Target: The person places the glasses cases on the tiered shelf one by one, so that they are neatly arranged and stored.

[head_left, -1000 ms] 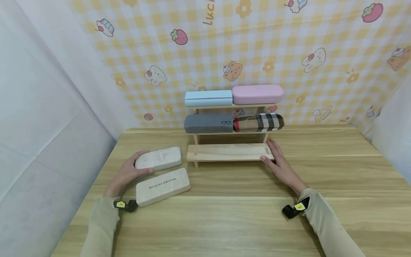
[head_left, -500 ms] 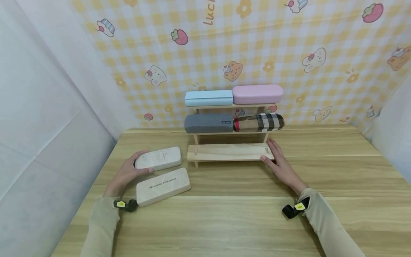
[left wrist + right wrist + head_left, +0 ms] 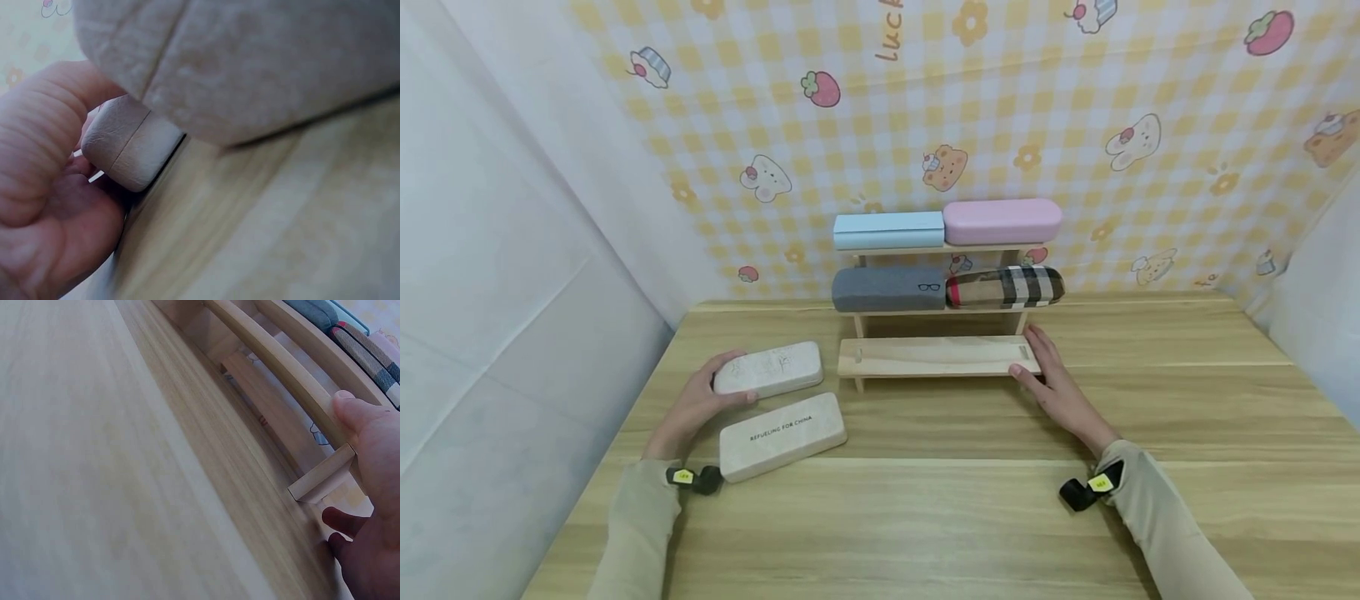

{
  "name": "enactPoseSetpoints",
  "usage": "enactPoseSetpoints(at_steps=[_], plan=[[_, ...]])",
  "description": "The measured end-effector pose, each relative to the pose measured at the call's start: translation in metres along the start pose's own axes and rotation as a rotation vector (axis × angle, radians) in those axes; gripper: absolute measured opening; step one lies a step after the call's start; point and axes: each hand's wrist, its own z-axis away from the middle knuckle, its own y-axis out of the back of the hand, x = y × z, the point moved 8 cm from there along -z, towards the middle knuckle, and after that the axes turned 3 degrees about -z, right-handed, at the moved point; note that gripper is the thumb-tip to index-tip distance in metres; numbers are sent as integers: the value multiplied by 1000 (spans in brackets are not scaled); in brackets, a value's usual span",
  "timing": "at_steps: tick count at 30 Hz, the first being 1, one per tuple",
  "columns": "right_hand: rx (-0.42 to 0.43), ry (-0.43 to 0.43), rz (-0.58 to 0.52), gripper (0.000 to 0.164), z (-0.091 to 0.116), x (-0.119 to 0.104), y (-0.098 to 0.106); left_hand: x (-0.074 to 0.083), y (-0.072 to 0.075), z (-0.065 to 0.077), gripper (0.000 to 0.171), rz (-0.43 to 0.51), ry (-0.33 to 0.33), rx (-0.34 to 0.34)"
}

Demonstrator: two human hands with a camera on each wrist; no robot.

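Observation:
My left hand (image 3: 694, 406) grips the left end of a whitish glasses case (image 3: 772, 369) with a faint line drawing on its lid; thumb on the near side, fingers round the far side. In the left wrist view that case (image 3: 134, 144) sits on the table within the hand's curve. Just in front lies a second cream glasses case (image 3: 782, 437) lettered "REFUELING FOR CHINA", looming large in the left wrist view. On the right, my right hand (image 3: 1060, 392) holds the right end of the bottom board of a three-step wooden display rack (image 3: 936, 357), its thumb (image 3: 353, 409) on the board.
Atop the rack sit a light blue glasses case (image 3: 889, 231) and a pink one (image 3: 1002, 222). The middle step bears a grey-blue case (image 3: 887, 289) and a plaid one (image 3: 1003, 287). Behind the wood-grain table (image 3: 917, 517) hangs a yellow checked cloth (image 3: 880, 133).

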Motion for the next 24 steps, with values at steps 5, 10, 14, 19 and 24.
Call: enactPoseSetpoints(at_steps=[5, 10, 14, 19, 24], plan=[[4, -1, 0, 69, 1, 0, 2, 3, -1, 1, 87, 47, 13, -1], [1, -3, 4, 69, 1, 1, 2, 5, -1, 3, 85, 76, 12, -2], [1, -3, 4, 69, 1, 2, 1, 7, 2, 5, 83, 96, 32, -9], [6, -4, -2, 69, 1, 0, 2, 18, 10, 5, 82, 2, -15, -4], [1, -4, 1, 69, 1, 0, 1, 28, 16, 8, 80, -75, -50, 12]])
